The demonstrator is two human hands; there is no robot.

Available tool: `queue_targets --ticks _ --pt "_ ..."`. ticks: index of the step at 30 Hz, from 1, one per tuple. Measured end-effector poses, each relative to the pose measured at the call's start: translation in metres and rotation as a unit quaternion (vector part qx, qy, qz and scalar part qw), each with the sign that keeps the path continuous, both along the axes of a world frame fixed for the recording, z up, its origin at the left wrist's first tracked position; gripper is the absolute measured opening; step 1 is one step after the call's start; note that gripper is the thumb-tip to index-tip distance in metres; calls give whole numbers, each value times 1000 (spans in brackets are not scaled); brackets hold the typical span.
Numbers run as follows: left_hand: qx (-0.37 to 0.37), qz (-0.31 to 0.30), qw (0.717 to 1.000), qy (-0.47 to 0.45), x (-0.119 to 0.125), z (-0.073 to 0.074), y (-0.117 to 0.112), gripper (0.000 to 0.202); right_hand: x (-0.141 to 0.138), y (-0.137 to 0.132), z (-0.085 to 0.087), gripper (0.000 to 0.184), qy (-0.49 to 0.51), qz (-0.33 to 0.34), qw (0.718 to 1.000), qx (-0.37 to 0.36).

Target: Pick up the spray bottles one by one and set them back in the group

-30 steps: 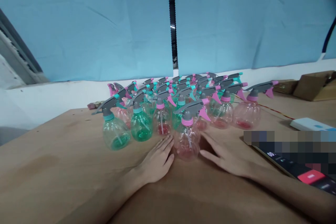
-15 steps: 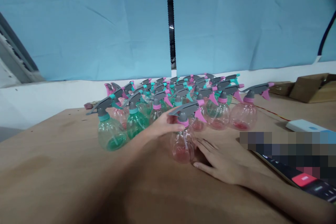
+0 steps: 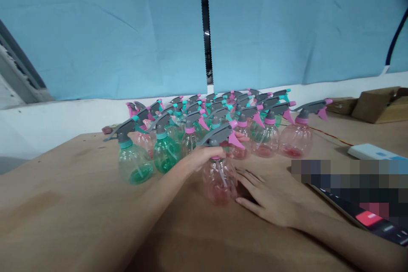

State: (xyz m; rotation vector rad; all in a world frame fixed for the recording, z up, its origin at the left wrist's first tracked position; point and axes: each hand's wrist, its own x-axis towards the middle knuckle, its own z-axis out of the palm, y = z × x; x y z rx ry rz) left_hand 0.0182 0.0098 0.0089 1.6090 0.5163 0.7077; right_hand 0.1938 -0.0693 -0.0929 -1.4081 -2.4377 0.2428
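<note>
Spray bottle (image 3: pixel 219 183): left hand (image 3: pixel 205 156) is gripping its neck; right hand (image 3: pixel 269 197) is lying open alongside. Other bottles (image 3: pixel 168 154) are standing toward the table's (image 3: pixel 70 191) far edge.

Blue covering (image 3: pixel 127 29): spread across most of my forward view, faintly creased.
Black strip (image 3: pixel 206 29): ran down the blue covering near the middle, its edges notched.
White wall (image 3: pixel 63 119): showed below the blue covering.
Grey frame (image 3: pixel 24 63): slanted at far left; from my remote post I couldn't tell if it was a window.
Wooden tabletop (image 3: pixel 70 168): was brown, with a darker patch (image 3: pixel 41 202) toward the left.
Light: looked soft to me, dimmer over the near tabletop.
</note>
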Motion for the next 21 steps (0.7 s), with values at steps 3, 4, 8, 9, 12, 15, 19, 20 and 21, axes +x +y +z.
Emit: queue_targets --ticks 3,4,8,9,12,15,19,20,21 --pt "-15 13 999 -35 -5 -4 -2 37 1 -2 0 62 11 17 1000 -1" --pt "-22 34 999 -23 -6 -5 -2 35 1 -3 1 63 15 24 1000 -4" --pt "-29 130 991 22 -8 -10 0 26 2 -4 2 64 22 34 999 -16" --pt "-22 132 991 15 -7 -11 0 25 2 -4 3 63 22 34 999 -17" --pt "4 82 996 -33 -5 -9 1 30 2 -5 5 63 20 34 999 -19" --pt "18 41 997 -62 -2 -6 1 34 1 -5 6 63 22 37 999 -17" --pt "13 62 995 -71 -1 -5 2 30 1 -6 6 62 24 35 999 -18" --pt "10 70 995 -73 -1 -5 3 30 1 -6 7 61 23 34 999 -19" --pt "7 76 994 -74 -1 -6 3 30 1 -6 7 61 23 34 999 -19"
